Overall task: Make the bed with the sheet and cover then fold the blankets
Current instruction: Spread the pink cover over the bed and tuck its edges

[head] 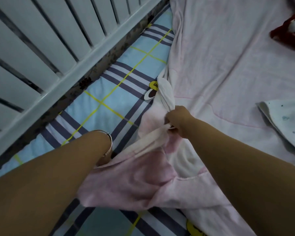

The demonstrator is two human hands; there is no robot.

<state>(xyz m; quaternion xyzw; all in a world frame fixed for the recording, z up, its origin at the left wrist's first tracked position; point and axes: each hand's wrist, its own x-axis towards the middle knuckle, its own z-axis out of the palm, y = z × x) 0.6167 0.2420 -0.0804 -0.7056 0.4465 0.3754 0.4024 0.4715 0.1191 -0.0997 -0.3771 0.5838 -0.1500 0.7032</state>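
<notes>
Spread over the right of the sheet (109, 106): the cover (228, 65). Left, along the sheet's edge: a railing (58, 48). On the cover, far right: a folded cloth (284, 120).

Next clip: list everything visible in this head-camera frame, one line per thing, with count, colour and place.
pink cover: one, pale pink, spread over the right of the bed, its edge bunched at centre
plaid sheet: one, light blue with navy and yellow lines, on the mattress, left and bottom
bed rail: one, white slats, upper left
red patterned item: one, red and white, right edge
folded cloth: one, white with small blue marks, right edge
bangle: one, silver, on the left wrist
left hand: hidden under the cover's edge
right hand: grip closed on the bunched cover edge
</notes>
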